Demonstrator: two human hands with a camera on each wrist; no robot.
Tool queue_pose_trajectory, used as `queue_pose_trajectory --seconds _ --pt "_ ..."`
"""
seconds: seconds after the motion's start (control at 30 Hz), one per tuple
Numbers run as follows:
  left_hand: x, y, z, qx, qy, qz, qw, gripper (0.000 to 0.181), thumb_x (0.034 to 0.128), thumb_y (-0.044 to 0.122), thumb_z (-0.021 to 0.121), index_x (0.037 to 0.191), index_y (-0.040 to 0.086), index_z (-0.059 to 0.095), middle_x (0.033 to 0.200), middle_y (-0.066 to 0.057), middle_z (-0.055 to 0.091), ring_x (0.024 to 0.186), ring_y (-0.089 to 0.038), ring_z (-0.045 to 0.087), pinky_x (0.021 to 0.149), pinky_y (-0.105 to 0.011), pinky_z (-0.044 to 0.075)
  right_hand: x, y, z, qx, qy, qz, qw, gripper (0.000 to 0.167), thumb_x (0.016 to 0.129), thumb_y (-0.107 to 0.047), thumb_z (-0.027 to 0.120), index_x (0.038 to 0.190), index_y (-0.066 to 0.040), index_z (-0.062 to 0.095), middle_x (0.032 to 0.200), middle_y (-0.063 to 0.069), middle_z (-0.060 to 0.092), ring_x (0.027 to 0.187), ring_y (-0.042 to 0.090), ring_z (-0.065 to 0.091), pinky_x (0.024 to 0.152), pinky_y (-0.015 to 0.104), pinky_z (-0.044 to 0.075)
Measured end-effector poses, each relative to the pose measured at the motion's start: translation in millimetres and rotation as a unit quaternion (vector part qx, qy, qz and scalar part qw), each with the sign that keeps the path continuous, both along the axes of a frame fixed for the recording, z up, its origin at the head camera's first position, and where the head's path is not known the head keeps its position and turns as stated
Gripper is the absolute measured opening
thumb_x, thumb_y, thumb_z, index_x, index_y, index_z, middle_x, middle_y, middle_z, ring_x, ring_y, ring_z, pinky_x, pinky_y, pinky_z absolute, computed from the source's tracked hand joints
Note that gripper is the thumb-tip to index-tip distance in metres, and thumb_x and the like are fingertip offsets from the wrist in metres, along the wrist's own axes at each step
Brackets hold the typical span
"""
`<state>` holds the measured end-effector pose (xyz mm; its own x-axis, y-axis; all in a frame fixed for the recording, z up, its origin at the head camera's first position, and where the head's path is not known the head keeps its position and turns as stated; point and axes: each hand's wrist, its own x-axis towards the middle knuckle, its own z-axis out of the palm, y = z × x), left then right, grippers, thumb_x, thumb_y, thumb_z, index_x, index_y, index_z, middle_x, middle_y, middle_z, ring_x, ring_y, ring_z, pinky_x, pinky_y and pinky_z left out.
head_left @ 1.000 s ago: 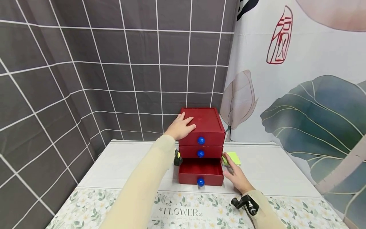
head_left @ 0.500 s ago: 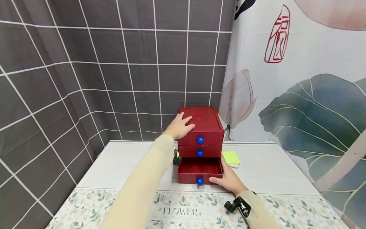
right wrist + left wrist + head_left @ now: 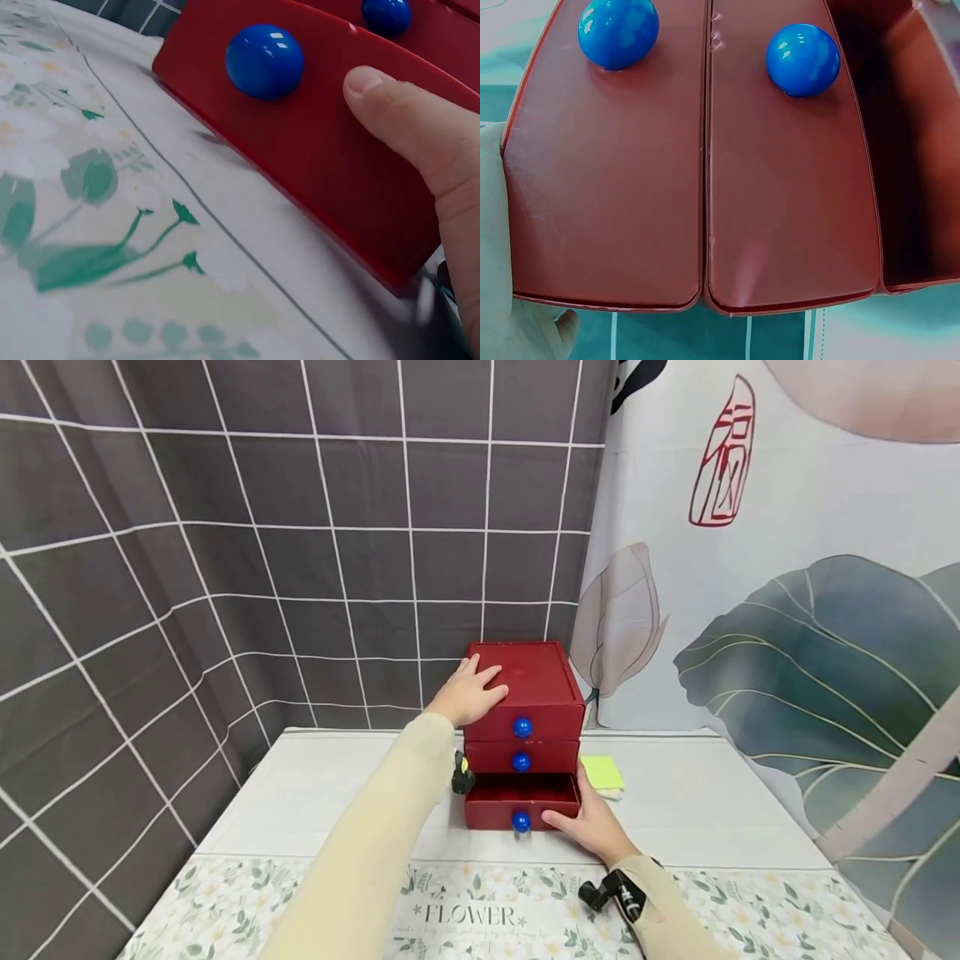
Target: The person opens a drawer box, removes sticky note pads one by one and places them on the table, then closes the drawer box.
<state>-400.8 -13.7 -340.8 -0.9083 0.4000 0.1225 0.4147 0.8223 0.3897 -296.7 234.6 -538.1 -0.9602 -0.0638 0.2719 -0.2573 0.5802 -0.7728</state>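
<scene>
A dark red three-drawer box point(image 3: 528, 670) with blue round knobs stands on the table. Its bottom drawer point(image 3: 489, 816) is pulled partly out, and the visible inside looks bare; the upper two are closed. My left hand point(image 3: 463, 695) lies spread over the top's left edge. With its thumb against the bottom drawer's front, right of the knob point(image 3: 265, 61), my right hand point(image 3: 598, 828) touches that drawer; its other fingers extend along the box's right side, partly hidden. In the left wrist view, the two closed drawer fronts point(image 3: 615, 187) fill most of the picture.
A yellow-green pad of notes point(image 3: 602, 772) lies just right of the box, over something pale. The table point(image 3: 337, 793) has a white rear part and a flower-printed front cover point(image 3: 480, 893). A grey grid curtain point(image 3: 360, 560) hangs behind.
My right hand has come left from beside the box onto the bottom drawer's front corner. That drawer has slid slightly inward over the last half second. The left hand stays on the box top.
</scene>
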Motion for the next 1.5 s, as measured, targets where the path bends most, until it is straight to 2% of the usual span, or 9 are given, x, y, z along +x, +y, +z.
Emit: queue_pose_trajectory --seconds 0.2,0.5,0.7,0.93,1.13,1.5 --pt "0.7 2.3 1.8 0.001 0.004 -0.003 1.0 0.063 0.102 0.053 0.042 0.159 0.026 0.037 0.169 -0.013 0.013 0.156 -0.033 0.006 0.123 -0.052 0.017 -5.6 -1 -1.0 0.002 0.011 -0.019 0.9998 0.112 0.08 -0.055 0.081 0.163 -0.026 0.013 0.151 0.013 0.048 0.133 0.036 0.05 0.105 0.063 0.042" --pt "3.4 0.3 3.2 0.005 0.005 -0.002 1.0 0.063 0.1019 0.053 0.042 0.158 0.025 0.037 0.169 -0.014 0.014 0.156 -0.033 0.006 0.123 -0.052 0.017 -10.1 -6 3.5 0.016 0.007 -0.044 0.9989 0.109 0.082 -0.054 0.079 0.162 -0.02 0.015 0.151 0.018 0.047 0.134 0.04 0.049 0.108 0.063 0.039" --pt "4.6 -1.3 3.8 0.007 0.003 -0.003 1.0 0.063 0.102 0.052 0.042 0.159 0.024 0.037 0.169 -0.014 0.014 0.156 -0.034 0.006 0.123 -0.052 0.017 -12.6 -9 2.0 0.028 0.008 -0.049 0.9984 0.102 0.085 -0.049 0.079 0.161 -0.015 0.019 0.151 0.018 0.048 0.136 0.039 0.048 0.11 0.061 0.038" --pt "4.3 -0.9 1.6 0.004 0.003 -0.001 1.0 0.063 0.1021 0.052 0.042 0.159 0.025 0.036 0.169 -0.014 0.014 0.156 -0.033 0.006 0.123 -0.053 0.017 -16.3 -11 -0.5 0.013 0.028 -0.057 0.9979 0.095 0.087 -0.037 0.081 0.159 -0.015 0.023 0.145 0.019 0.053 0.13 0.039 0.054 0.108 0.059 0.041" --pt "6.9 -0.2 3.4 0.007 0.0 -0.001 1.0 0.064 0.102 0.053 0.043 0.159 0.025 0.035 0.169 -0.013 0.013 0.156 -0.033 0.006 0.122 -0.053 0.018 -20.1 -11 -1.2 0.018 0.033 -0.066 0.9971 0.094 0.087 -0.035 0.081 0.158 -0.013 0.024 0.144 0.019 0.053 0.13 0.039 0.054 0.108 0.058 0.042" --pt "3.1 -1.1 -0.4 0.005 0.002 -0.001 1.0 0.064 0.1017 0.054 0.042 0.159 0.026 0.035 0.169 -0.013 0.012 0.156 -0.032 0.004 0.123 -0.053 0.017 -20.6 -18 -0.3 0.033 0.026 -0.097 0.9944 0.089 0.086 -0.035 0.082 0.153 -0.004 0.032 0.14 0.023 0.055 0.128 0.04 0.055 0.108 0.058 0.042"
